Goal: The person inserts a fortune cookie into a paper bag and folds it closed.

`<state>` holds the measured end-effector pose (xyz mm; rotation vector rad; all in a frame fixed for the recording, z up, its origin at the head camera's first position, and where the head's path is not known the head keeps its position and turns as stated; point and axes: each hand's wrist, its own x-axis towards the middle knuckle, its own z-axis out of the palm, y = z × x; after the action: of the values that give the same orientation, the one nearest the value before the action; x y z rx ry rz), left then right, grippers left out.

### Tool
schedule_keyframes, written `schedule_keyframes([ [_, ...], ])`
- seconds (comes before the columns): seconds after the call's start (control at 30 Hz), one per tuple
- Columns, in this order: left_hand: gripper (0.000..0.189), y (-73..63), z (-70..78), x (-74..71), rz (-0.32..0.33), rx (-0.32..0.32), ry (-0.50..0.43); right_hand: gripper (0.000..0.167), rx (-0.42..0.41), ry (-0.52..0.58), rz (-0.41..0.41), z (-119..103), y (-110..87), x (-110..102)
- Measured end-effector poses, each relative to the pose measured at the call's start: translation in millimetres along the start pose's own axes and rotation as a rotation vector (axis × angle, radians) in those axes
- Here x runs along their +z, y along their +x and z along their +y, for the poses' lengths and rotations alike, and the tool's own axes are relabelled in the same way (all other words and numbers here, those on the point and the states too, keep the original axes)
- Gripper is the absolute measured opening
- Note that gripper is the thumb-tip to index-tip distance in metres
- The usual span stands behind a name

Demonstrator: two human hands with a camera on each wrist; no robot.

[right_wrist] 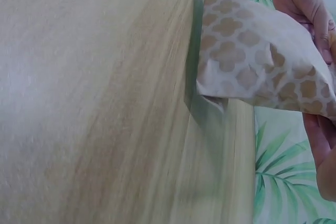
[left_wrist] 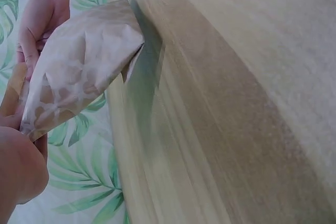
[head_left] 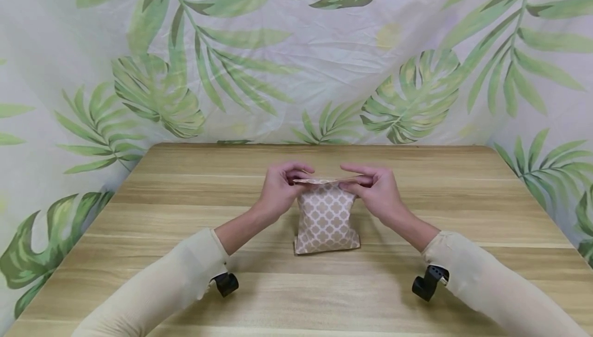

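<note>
A tan paper bag (head_left: 326, 218) with a white lattice pattern stands upright on the table, its body bulging and its top edge folded over. At the top left corner, my left hand (head_left: 281, 188) pinches the fold between thumb and fingers. My right hand (head_left: 377, 190) pinches the opposite top corner, its index finger stretched out above the fold. The left wrist view shows the side of the paper bag (left_wrist: 84, 61) with both hands at its top. From the other side, the right wrist view shows the patterned face of the bag (right_wrist: 252, 51). Its contents are hidden.
The bag stands near the middle of a wood-grain table (head_left: 185, 213). Behind the table hangs a pale cloth (head_left: 324, 59) printed with green leaves. Small black cameras (head_left: 226, 284) sit at both wrists under cream sleeves (head_left: 162, 280).
</note>
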<state>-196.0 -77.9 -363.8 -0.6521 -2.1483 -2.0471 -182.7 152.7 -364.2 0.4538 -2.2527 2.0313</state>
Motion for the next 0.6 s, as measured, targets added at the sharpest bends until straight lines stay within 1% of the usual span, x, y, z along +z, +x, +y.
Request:
schedule_keyframes([
  [0.13, 0.016, 0.9, -5.3, -0.8, -0.024, 0.053, 0.024, 0.037, -0.011, 0.000, -0.010, 1.5, -0.4, -1.9],
  [0.2, 0.014, 1.2, -5.9, -1.9, -0.029, 0.061, 0.044, 0.036, -0.013, 0.007, -0.023, 1.7, -0.8, -2.4],
  [0.33, 0.015, 1.7, -4.0, -4.5, -0.029, 0.032, 0.085, 0.032, -0.005, 0.000, -0.046, 0.8, -0.7, -3.7],
  [0.43, 0.015, 2.1, -1.8, -6.3, -0.032, 0.005, 0.103, 0.029, -0.001, -0.020, -0.049, -0.4, 0.8, -4.2],
  [0.6, 0.016, 2.8, -0.4, -9.4, -0.036, -0.022, 0.105, 0.030, 0.008, -0.039, -0.060, -2.9, 2.1, -4.6],
])
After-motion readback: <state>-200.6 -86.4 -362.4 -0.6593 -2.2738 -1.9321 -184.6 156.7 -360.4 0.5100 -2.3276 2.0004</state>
